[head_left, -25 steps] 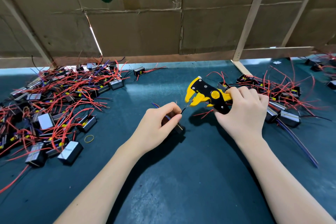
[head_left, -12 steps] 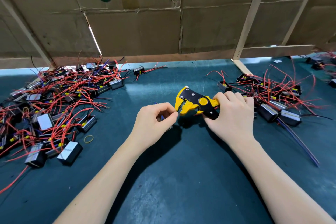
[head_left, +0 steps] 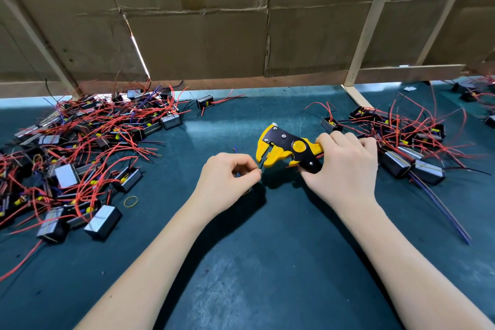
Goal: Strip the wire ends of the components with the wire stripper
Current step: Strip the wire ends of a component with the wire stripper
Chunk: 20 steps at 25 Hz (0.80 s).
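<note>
The yellow-and-black plastic wire stripper sits at the centre of the dark green work mat, gripped by its handles in the right hand, with its yellow head pointing left and its jaws standing apart. The left hand is closed in a pinch on a thin dark wire end, which sits just beside the open jaws; whether the tip has entered them cannot be told. The component belonging to this wire is mostly hidden under the left hand.

Progress, as a judgement: the task is mid-run. A large heap of small black box-shaped components with red leads lies on the left of the mat, and a smaller group of similar components lies on the right, just beyond the right hand. Which heap is stripped and which is waiting cannot be determined, as the wire tips are too small to read. The current wire appears not yet stripped.

Containers: no bin or tray is visible; all components lie loose on the mat. Flattened brown cardboard cartons form the back wall only. A yellow rubber band lies near the left heap.
</note>
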### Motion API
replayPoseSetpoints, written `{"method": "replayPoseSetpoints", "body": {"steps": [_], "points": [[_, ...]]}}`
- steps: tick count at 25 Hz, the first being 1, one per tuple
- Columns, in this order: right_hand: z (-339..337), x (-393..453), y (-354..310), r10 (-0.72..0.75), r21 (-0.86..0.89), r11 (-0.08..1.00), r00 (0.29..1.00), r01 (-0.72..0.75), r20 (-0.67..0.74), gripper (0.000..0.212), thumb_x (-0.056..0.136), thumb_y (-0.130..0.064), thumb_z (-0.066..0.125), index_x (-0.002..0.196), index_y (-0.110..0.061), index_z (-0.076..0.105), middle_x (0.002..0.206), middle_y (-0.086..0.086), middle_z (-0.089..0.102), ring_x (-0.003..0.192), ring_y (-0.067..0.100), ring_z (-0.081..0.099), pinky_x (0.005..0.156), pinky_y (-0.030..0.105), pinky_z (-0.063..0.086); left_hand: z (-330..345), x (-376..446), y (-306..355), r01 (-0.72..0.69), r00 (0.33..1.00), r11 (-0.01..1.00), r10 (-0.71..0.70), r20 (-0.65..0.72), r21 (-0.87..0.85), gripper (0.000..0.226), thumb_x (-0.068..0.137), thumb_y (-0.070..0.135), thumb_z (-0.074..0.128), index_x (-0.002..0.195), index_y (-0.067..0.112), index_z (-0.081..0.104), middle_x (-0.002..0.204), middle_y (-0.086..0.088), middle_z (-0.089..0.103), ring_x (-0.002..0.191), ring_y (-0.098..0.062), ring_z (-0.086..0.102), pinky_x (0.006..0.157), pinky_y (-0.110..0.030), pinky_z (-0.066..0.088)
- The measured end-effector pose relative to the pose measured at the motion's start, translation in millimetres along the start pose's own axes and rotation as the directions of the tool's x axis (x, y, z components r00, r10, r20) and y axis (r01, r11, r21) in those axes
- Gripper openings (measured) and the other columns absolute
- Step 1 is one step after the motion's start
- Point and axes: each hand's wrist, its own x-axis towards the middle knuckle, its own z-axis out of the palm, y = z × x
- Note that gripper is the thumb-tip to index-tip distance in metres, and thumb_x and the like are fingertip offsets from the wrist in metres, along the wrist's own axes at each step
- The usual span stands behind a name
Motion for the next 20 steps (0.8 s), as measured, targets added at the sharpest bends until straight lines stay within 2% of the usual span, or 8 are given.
{"method": "replayPoseSetpoints", "body": {"steps": [6, 10, 15, 17, 20], "points": [[-1.9, 1.6, 1.6, -0.036, 0.001, 0.999, 0.999, 0.036, 0.017, 0.03, 0.069, -0.039, 0.069, 0.065, -0.012, 0.055, 0.06, 0.004, 0.054, 0.057, 0.029, 0.051, 0.069, 0.038, 0.028, -1.7, 0.8, 0.1, 0.005, 1.0, 1.0, -0.005, 0.017, 0.013, 0.025, 0.084, 0.015, 0.068, 0.062, 0.023, 0.062, 0.057, 0.003, 0.062, 0.058, -0.015, 0.049, 0.065, -0.032, 0.045], [-3.3, 2.8, 4.4, -0.024, 0.085, 0.996, 0.985, 0.009, 0.172, 0.038, 0.062, -0.04, 0.082, 0.058, -0.013, 0.056, 0.055, 0.006, 0.055, 0.051, 0.027, 0.042, 0.064, 0.033, 0.029, -2.8, -0.3, 0.7, 0.001, 0.999, 1.0, -0.001, 0.046, -0.008, 0.023, 0.085, 0.015, 0.067, 0.064, 0.021, 0.064, 0.056, 0.006, 0.06, 0.056, -0.014, 0.048, 0.063, -0.029, 0.042], [-4.1, 4.1, 4.7, 0.006, 0.117, 0.992, 0.965, -0.038, 0.263, 0.036, 0.07, -0.05, 0.075, 0.066, -0.015, 0.066, 0.064, 0.007, 0.063, 0.071, 0.035, 0.059, 0.062, 0.03, 0.028, -5.3, -2.2, 2.6, -0.018, 0.997, 0.998, 0.022, 0.076, -0.06, 0.025, 0.088, 0.013, 0.066, 0.064, 0.02, 0.063, 0.055, 0.006, 0.059, 0.052, -0.009, 0.049, 0.058, -0.024, 0.041], [-3.7, 1.9, 4.0, 0.038, 0.123, 0.99, 0.967, -0.071, 0.253, 0.037, 0.071, -0.051, 0.074, 0.064, -0.016, 0.066, 0.062, 0.006, 0.062, 0.072, 0.035, 0.06, 0.059, 0.029, 0.028, -6.4, -2.5, 2.8, -0.024, 0.996, 0.994, 0.032, 0.08, -0.104, 0.026, 0.088, 0.009, 0.065, 0.064, 0.019, 0.063, 0.056, 0.005, 0.06, 0.052, -0.008, 0.052, 0.058, -0.021, 0.042], [-2.6, 1.6, 4.4, 0.136, 0.068, 0.985, 0.96, -0.157, 0.245, 0.045, 0.069, -0.065, 0.069, 0.069, -0.02, 0.068, 0.065, 0.003, 0.063, 0.074, 0.033, 0.062, 0.058, 0.029, 0.032, -8.9, -2.4, 1.4, -0.022, 0.994, 0.99, 0.036, 0.104, -0.139, 0.029, 0.087, 0.01, 0.064, 0.061, 0.023, 0.062, 0.056, 0.006, 0.059, 0.051, -0.009, 0.051, 0.056, -0.02, 0.041]]}}
